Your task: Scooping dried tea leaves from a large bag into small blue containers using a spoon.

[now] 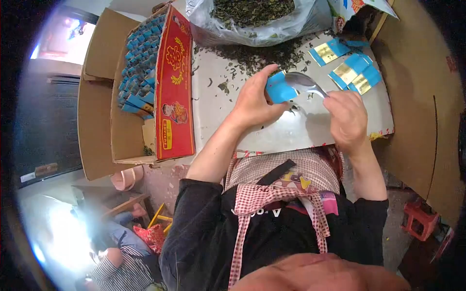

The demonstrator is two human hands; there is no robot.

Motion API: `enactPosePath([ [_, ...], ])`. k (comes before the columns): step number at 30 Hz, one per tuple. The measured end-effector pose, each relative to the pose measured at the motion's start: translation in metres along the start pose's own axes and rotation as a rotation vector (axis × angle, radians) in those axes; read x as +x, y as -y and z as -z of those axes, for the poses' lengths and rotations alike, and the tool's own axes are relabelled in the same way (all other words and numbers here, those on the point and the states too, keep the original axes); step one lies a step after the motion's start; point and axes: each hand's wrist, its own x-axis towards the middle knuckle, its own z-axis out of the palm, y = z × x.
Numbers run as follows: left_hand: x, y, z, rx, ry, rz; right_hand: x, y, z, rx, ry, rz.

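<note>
Between the thumb and fingers of my left hand (255,100) is a small blue packet (279,89) with gold edging. My right hand (347,116) grips the handle of a metal spoon (302,80), whose bowl lies at the packet's upper right edge. Whether the spoon touches the packet, I cannot tell. Just beyond my hands, a heap of dried dark leaves (255,58) is scattered over the white tabletop (214,116). Several flat blue-and-gold packets (346,72) lie overlapping to the right of the spoon.
A clear plastic bag (262,36) full of dried leaves stands at the back. On the left, a red cardboard box (176,91) holds rows of filled blue packets (140,65). A large cardboard panel (411,91) borders the right side. Another person (122,267) is at lower left.
</note>
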Motion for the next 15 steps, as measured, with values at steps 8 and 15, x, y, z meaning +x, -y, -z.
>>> enactPosePath([
  [8, 0.0, 0.013, -0.005, 0.035, -0.047, -0.087, 0.005, 0.0, 0.001, 0.05, 0.01, 0.002],
  [15, 0.002, 0.023, -0.013, 0.117, -0.186, -0.272, 0.016, 0.001, -0.008, 0.075, 0.116, -0.056],
])
